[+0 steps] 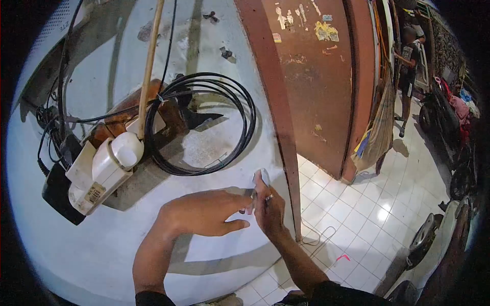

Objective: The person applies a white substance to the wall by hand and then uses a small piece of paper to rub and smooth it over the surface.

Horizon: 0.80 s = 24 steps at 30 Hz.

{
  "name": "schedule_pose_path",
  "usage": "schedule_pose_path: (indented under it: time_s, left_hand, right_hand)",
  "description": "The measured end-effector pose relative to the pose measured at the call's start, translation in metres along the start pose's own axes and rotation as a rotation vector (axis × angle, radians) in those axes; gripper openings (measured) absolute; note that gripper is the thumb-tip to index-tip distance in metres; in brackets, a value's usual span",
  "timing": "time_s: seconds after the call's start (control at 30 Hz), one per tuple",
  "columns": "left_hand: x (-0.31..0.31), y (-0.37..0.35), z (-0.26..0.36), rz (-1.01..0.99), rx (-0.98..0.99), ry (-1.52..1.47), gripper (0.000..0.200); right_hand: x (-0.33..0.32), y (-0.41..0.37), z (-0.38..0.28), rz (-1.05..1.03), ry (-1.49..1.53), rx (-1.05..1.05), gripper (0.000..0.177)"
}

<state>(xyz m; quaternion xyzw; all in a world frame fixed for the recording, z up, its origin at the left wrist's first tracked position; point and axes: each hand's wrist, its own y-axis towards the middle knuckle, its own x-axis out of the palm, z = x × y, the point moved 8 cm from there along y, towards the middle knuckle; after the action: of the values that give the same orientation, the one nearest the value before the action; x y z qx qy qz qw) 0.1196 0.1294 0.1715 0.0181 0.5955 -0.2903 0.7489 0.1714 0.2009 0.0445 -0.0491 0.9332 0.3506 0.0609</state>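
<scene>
My right hand [269, 211], with a ring on one finger, is closed around a small pale, shiny object [262, 176] beside the brown door frame. Its kind is not clear, as the fingers cover most of it. My left hand [206, 211] reaches across the white wall from the left, its thumb stretched out apart from its fingers. The left fingertips meet the right hand at the object and are partly hidden there. Above both hands hangs a coil of black cable [250, 120] on the wall.
Left of the coil sits a white wall-mounted device [104, 171] with a round head, near a wooden stick [151, 66] and dark wires. A brown door [311, 86] stands to the right. Beyond are a tiled floor [367, 219], parked motorbikes [441, 137] and a person [410, 66].
</scene>
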Motion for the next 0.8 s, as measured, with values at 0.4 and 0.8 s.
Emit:
schedule_pose_path:
  time_s: [0.4,0.8]
  left_hand:
    - [0.0,0.002,-0.004,0.016,0.023,0.001,0.029]
    - [0.003,0.002,-0.004,0.031,0.028,0.044,0.029]
  right_hand:
    - [0.015,-0.011,0.007,-0.136,0.044,0.132,0.045]
    - [0.009,-0.009,-0.006,0.02,-0.08,-0.153,0.046]
